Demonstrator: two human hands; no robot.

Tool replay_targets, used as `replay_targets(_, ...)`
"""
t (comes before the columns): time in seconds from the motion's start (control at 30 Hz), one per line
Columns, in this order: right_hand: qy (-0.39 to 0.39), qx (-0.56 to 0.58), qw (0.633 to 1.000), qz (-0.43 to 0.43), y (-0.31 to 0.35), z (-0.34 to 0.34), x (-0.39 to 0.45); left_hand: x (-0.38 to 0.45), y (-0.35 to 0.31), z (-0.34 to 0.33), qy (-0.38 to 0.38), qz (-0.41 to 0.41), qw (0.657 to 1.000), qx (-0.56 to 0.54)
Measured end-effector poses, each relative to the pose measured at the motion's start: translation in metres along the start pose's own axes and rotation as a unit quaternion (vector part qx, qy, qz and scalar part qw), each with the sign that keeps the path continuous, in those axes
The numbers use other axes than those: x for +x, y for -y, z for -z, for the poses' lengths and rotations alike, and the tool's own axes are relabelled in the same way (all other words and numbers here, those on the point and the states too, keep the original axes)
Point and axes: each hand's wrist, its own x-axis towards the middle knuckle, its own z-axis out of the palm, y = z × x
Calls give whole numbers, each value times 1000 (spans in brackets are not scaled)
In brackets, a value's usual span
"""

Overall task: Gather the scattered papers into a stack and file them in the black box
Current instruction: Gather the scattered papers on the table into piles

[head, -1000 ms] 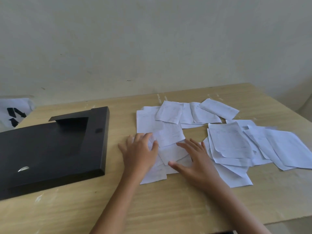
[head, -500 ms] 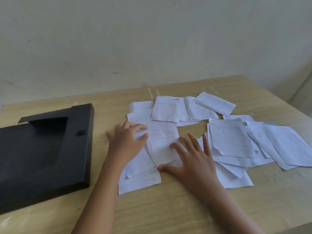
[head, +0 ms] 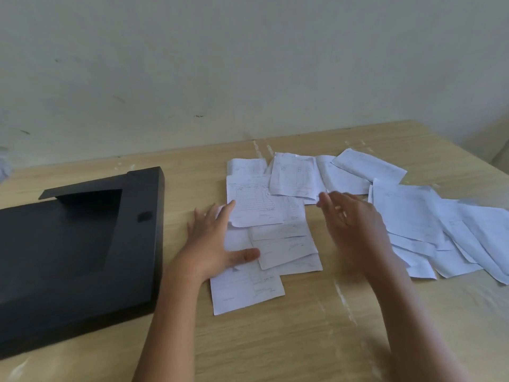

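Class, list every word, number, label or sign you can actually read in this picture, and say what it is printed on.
None can be read.
Papers: printed tables and handwriting show, but all too small and blurred to read.
Black box: no label or lettering visible.
Table and wall: no text.

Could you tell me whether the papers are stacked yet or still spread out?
Still spread out: the papers lie loosely overlapped across the table, none in the black box.

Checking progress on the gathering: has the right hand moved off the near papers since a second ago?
Yes. The right hand has lifted off the near papers and shifted toward the far sheets, away from the table edge.
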Motion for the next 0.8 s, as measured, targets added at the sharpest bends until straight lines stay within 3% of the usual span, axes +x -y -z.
replay_targets(0.17, 17, -24, 997, -71, 7, 0, -5, 5, -3, -7, -47, -24, 999, -7)
replay_targets(0.3, 27, -37, 999, -28, 18, -3, 11, -5, -9, 6, -54, 4, 996, -68)
replay_targets(0.4, 106, -65, 991, 40, 19, -26, 37, -15, -5, 17, 40, 43, 997, -53)
replay_targets(0.47, 130, -93, 987, 19, 16, -44, 43, -17, 2, 19, 85, 50, 995, -23)
replay_targets(0.7, 138, -83, 986, 43, 3, -52, 37, -5, -2, 10, -87, -19, 995, -46)
replay_targets(0.8, 144, -60, 986, 58, 9, -43, 33, 1, -6, 0, -109, -34, 993, -4)
